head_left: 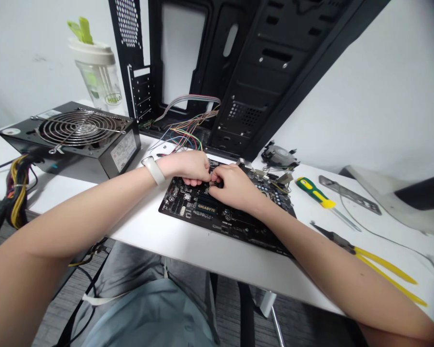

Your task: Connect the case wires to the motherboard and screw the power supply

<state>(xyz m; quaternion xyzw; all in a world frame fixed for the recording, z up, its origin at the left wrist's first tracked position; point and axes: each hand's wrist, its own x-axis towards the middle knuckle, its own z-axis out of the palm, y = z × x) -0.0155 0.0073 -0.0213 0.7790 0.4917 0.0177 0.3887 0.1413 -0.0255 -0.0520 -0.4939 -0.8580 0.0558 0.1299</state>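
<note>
A black motherboard point(191, 205) marked GIGABYTE lies flat on the white table in front of me. My left hand point(191, 166), with a pale band on its wrist, is closed over the board's upper middle. Against it, thumb and fingers bent in a pinch, is my right hand point(235, 185). The fingertips of both hands meet over the board; whatever they grip is hidden between them. Behind the board, thin coloured wires point(188, 127) hang out of the open black computer case point(271, 72).
At left sit a power supply point(119, 149) with bundled cables point(18, 193) and a lidded cup point(97, 72). To the right lie a CPU cooler point(280, 156), a screwdriver point(316, 193), yellow-handled pliers point(369, 258) and a metal plate point(350, 193). A grey stand point(390, 197) is beyond.
</note>
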